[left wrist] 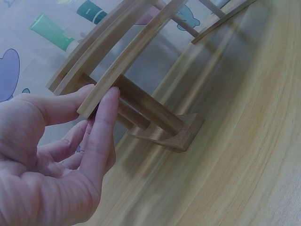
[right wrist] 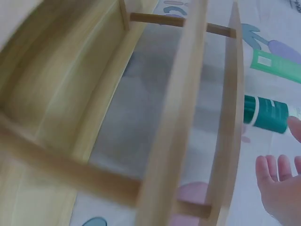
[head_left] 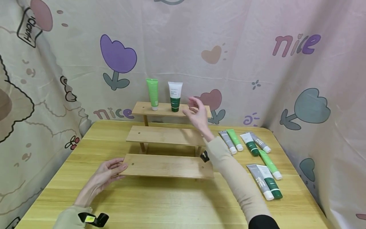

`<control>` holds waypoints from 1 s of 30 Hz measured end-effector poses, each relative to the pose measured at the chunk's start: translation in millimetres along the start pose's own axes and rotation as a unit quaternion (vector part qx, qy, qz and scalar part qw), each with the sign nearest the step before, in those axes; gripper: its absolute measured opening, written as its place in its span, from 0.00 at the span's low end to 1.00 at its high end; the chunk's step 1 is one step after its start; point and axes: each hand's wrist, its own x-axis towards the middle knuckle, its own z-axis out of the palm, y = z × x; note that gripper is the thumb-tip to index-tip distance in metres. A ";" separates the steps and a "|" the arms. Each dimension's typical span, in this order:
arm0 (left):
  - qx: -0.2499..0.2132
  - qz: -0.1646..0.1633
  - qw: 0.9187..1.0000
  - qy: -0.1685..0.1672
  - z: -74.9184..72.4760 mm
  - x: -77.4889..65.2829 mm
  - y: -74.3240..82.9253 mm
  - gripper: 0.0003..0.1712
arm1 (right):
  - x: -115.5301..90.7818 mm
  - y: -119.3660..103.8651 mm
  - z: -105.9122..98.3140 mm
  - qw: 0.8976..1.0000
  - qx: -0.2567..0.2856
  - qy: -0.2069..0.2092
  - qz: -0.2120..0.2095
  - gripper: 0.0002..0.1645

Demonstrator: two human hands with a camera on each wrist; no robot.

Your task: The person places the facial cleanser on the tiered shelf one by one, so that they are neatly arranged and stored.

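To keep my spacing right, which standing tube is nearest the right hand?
The white tube with dark green bottom on the top shelf; the light green tube stands farther left.

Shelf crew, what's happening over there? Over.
Left hand pinches bottom shelf. Right hand empty, beside standing white-and-green tube. Loose tubes right of stand, seemingly out of the way.

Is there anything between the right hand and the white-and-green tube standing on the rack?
Nothing visible. The right hand is just beside the white-and-green tube on the top shelf. The light green tube stands on the other side, out of the way.
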 end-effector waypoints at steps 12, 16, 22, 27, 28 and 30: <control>0.001 -0.005 1.000 0.003 -0.3 -0.2 -1.1 0.45 | -51.5 12.7 -68.0 0.999 -0.020 -0.035 -0.028 0.33; 0.000 -0.004 1.000 0.003 0.3 0.0 -1.5 0.45 | -68.2 17.1 -92.9 0.998 -0.039 -0.042 -0.031 0.33; -0.001 -0.003 1.000 0.000 0.6 0.8 -2.3 0.44 | -96.7 24.7 -135.2 0.995 -0.080 -0.041 -0.030 0.32; 0.001 0.000 1.000 0.000 0.1 1.1 -2.3 0.43 | -123.2 32.6 -170.7 0.993 -0.105 -0.040 -0.042 0.31; 0.001 0.001 1.000 -0.001 0.0 1.2 -2.3 0.43 | -127.8 34.4 -176.9 0.993 -0.104 -0.043 -0.046 0.31; 0.001 0.002 1.000 -0.001 -0.4 1.2 -2.0 0.43 | -136.1 38.6 -188.2 0.992 -0.102 -0.054 -0.056 0.31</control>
